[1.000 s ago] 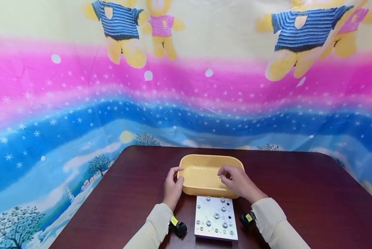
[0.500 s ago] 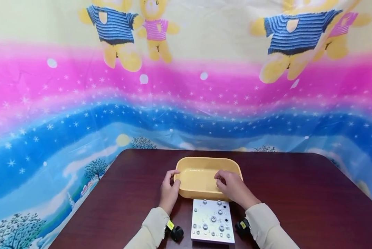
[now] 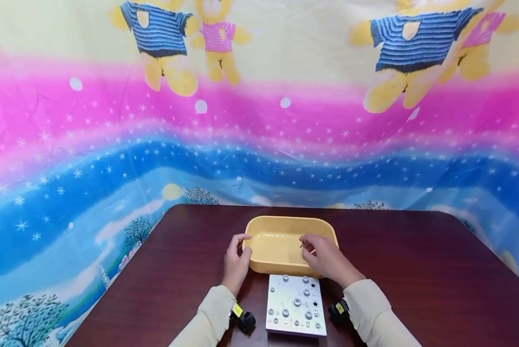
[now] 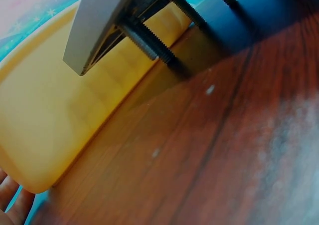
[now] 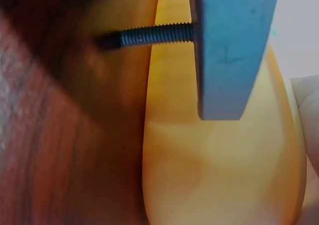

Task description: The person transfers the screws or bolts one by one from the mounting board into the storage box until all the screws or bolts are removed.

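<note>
My left hand (image 3: 235,260) holds the left rim of a yellow plastic tray (image 3: 281,268), thumb at the near side and fingers at the far side. Over the right part of the tray, my right hand (image 3: 328,258) has its thumb and fingers curled together. A tiny dark piece (image 3: 303,244) shows at those fingertips, too small to identify. In front of the tray stands a silver metal plate (image 3: 281,301) with several socket-head screws and a few dark holes. The left wrist view shows threaded screw ends (image 4: 152,43) sticking out below the plate.
Everything stands on a dark red-brown wooden table (image 3: 398,260). A wrist camera (image 3: 244,322) is strapped to the left wrist and another camera (image 3: 338,311) to the right, one at each side of the plate. A printed curtain (image 3: 259,120) hangs behind the table.
The view has shifted slightly. My left hand stays on the tray's rim, and my right hand stays over the tray with its fingertips moving only a little.
</note>
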Tool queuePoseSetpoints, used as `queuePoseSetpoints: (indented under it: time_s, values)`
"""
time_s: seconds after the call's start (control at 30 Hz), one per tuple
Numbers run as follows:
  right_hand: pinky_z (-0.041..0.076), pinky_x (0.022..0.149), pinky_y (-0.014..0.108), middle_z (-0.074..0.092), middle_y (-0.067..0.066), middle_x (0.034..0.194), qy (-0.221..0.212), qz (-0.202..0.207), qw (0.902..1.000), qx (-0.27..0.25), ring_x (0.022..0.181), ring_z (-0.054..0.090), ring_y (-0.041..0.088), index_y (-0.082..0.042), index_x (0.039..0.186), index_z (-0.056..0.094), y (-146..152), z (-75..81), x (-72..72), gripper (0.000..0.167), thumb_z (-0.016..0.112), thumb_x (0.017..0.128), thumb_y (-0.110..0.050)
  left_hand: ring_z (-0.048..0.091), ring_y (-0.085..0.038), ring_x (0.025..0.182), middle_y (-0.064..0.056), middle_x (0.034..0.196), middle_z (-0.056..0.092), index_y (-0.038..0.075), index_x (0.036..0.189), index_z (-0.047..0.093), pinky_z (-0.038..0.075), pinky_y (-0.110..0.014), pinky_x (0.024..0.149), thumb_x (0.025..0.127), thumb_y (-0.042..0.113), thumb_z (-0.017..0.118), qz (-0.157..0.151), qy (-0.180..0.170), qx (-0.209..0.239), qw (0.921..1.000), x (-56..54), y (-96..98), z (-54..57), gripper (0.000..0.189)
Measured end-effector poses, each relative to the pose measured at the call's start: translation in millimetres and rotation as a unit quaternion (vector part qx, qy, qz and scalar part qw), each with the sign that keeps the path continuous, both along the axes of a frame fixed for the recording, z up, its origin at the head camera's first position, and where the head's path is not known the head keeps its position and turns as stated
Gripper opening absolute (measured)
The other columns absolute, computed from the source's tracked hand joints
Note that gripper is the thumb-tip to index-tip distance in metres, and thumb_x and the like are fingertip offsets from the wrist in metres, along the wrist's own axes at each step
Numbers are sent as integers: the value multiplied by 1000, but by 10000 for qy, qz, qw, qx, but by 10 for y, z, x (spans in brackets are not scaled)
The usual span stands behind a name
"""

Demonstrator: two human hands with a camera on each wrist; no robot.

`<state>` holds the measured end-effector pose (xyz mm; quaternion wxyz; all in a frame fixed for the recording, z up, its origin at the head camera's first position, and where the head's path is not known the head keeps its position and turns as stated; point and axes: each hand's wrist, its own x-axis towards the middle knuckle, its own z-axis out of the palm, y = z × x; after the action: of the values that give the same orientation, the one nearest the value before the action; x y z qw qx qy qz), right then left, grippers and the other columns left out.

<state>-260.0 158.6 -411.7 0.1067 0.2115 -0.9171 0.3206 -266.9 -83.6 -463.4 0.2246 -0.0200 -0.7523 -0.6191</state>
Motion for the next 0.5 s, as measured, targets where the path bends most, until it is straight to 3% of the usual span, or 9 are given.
queuePoseSetpoints:
  time_s: [0.23,0.4,0.5]
  values:
    - [54,78,37,66,12,110,-159,28,9999,-13,92,65,19,-2,124,59,7,10,4,36,61,89,-11,57,-20,100,-2,113,63,18,110,63,45,-37,85,83,2,55,-15,-128,-2,9999,4,-4,7,32]
    - [54,78,38,66,13,114,-133,35,9999,49,93,66,20,-4,123,60,15,8,17,35,61,90,-12,58,-20,103,-3,116,61,16,111,62,45,-34,85,84,2,56,-65,-117,-33,9999,19,4,11,32]
    - [54,78,38,65,13,115,-64,104,9999,79,93,66,20,-4,121,62,24,12,22,33,61,89,-11,58,-23,99,-9,116,61,13,115,60,45,-28,78,82,1,58,-220,-33,18,9998,28,12,3,35]
